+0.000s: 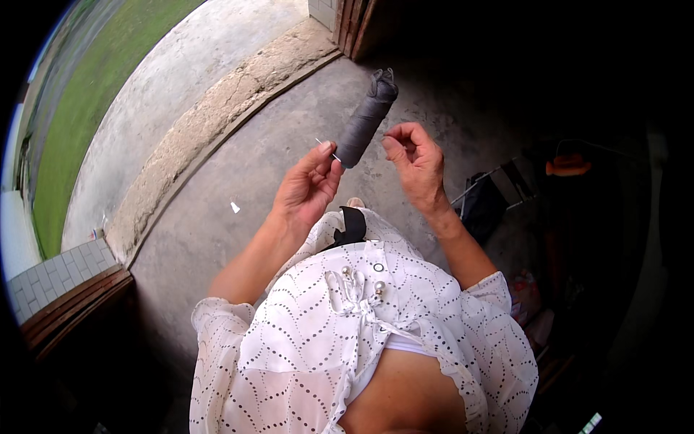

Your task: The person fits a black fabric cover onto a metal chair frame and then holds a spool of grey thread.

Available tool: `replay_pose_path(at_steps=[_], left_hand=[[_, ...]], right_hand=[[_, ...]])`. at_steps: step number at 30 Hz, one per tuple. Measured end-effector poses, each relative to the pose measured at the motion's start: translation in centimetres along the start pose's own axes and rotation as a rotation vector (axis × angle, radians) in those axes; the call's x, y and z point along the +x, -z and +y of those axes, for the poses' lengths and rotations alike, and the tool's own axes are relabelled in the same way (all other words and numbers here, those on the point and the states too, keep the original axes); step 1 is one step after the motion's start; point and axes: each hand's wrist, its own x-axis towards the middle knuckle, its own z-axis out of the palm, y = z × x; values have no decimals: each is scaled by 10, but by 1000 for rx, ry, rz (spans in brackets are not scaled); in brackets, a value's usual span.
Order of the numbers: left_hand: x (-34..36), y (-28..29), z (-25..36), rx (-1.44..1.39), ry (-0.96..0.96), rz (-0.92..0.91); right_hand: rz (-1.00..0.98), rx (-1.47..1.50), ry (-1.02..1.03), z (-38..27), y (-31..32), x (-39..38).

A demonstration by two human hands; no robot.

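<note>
My left hand (312,184) is closed in a pinch on a thin, pale needle-like rod (318,141), whose ends show on both sides of the fingertips. Right by those fingertips is the lower end of a long spool of dark grey yarn (363,124), tilted up and to the right. Loose loops stick out at its far end. Whether the fingers also grip the spool cannot be made out. My right hand (421,163) hangs a little to the right of the spool, thumb and forefinger pinched together. Any strand between them is too fine to see.
Below is a grey concrete floor (217,170) with a small white scrap (235,207) on it. A rough doorsill (217,87) runs along the left, with grass beyond. To the right are a dark folding stool (491,192) and an orange item (567,165) in shadow.
</note>
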Motion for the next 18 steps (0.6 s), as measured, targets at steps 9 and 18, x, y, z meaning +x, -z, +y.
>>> replay_pose_path(at_steps=[9,18], left_hand=[[-4,-3,-7,107,43,-73],[-8,-5,-14,685,-297,-293]], right_hand=[[-150,568,-495,-4,1,7],[-113,524,-576,-7,-2,13]])
